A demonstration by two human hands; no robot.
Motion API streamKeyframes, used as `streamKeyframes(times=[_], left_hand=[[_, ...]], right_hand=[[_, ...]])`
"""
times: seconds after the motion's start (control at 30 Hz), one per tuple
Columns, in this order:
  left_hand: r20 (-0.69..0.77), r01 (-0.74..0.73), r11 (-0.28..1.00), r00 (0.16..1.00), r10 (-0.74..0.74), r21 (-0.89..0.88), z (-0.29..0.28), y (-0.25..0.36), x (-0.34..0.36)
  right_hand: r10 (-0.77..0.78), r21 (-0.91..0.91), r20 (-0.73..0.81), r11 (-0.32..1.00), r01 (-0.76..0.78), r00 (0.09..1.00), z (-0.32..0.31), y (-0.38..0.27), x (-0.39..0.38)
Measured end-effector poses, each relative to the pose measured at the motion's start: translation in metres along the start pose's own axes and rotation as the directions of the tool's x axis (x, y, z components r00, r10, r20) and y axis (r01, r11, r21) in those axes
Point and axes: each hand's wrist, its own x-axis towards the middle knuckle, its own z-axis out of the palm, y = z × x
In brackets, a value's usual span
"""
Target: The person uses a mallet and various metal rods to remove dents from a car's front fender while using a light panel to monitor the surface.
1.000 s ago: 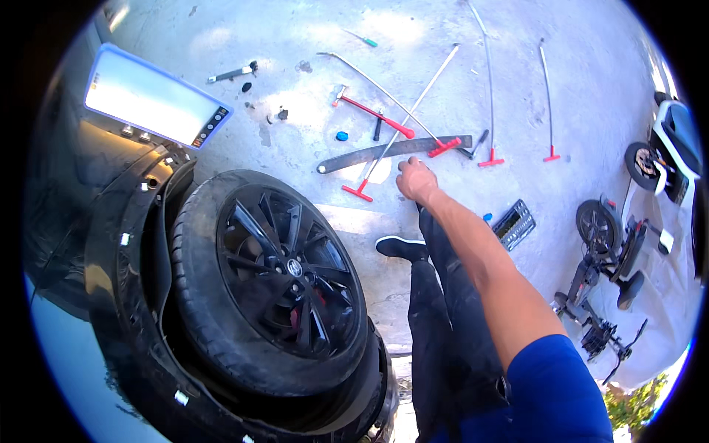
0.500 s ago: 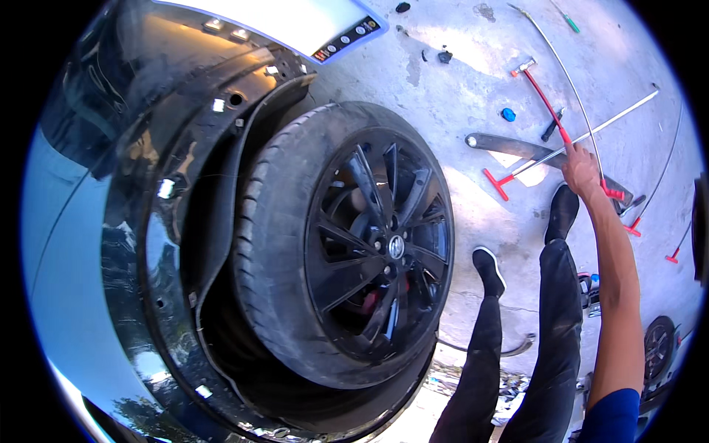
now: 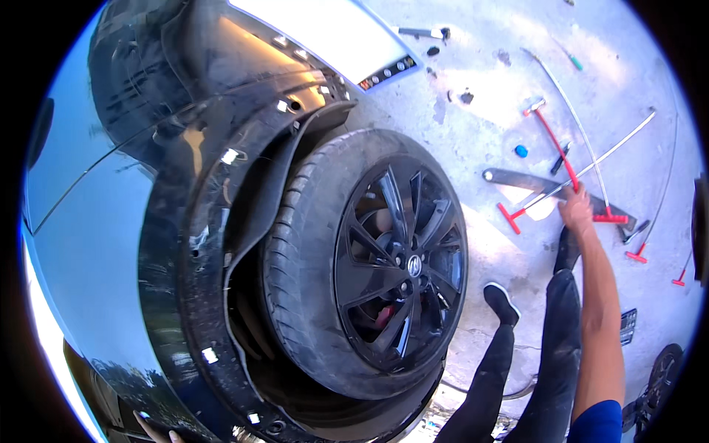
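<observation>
My right hand (image 3: 577, 210) hangs over scattered floor tools, fingers curled, overlapping the end of a red-handled hammer (image 3: 552, 140); whether it grips anything is unclear. Nearby are red T-handled rods (image 3: 508, 217) and a long dark bar (image 3: 514, 179). Fingers of my left hand (image 3: 153, 427) show at the lower-left edge, stretched out on the dark glossy car body (image 3: 166, 332). A black wheel (image 3: 303, 325) sits inside the exposed wheel arch (image 3: 204, 244), which carries small white clips.
A white lit panel (image 3: 325, 37) stands above the arch. A blue lump (image 3: 521, 150) and small dark pieces (image 3: 466, 97) lie on the concrete. My feet (image 3: 499, 299) are right of the wheel. Another wheel (image 3: 661, 380) and a tool case (image 3: 627, 325) are at lower right.
My view has swung toward the car, so the wheel now fills the middle and the tools sit farther right. Fingers of my left hand have appeared at lower left.
</observation>
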Motion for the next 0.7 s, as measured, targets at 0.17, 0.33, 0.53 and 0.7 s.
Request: streamKeyframes(times=[0.17, 0.33, 0.53, 0.7], left_hand=[[0.013, 0.046, 0.999, 0.999, -0.046, 0.017, -0.006, -0.011, 0.003], [0.089, 0.071, 0.994, 0.994, -0.063, -0.088, 0.001, 0.008, 0.002], [-0.136, -0.214, 0.974, 0.970, 0.203, -0.069, -0.005, -0.015, 0.008], [-0.112, -0.449, 0.601, 0.733, 0.671, 0.661, -0.016, 0.040, 0.103]], right_hand=[[-0.022, -0.070, -0.071, 0.997, 0.017, 0.997, 0.002, 0.012, 0.032], [-0.298, 0.146, -0.304, 0.924, 0.353, 0.905, -0.017, -0.013, -0.021], [0.008, 0.753, -0.287, 0.620, 0.221, 0.958, -0.073, -0.079, -0.193], [0.062, 0.912, 0.116, 0.389, -0.131, 0.991, -0.137, -0.123, -0.331]])
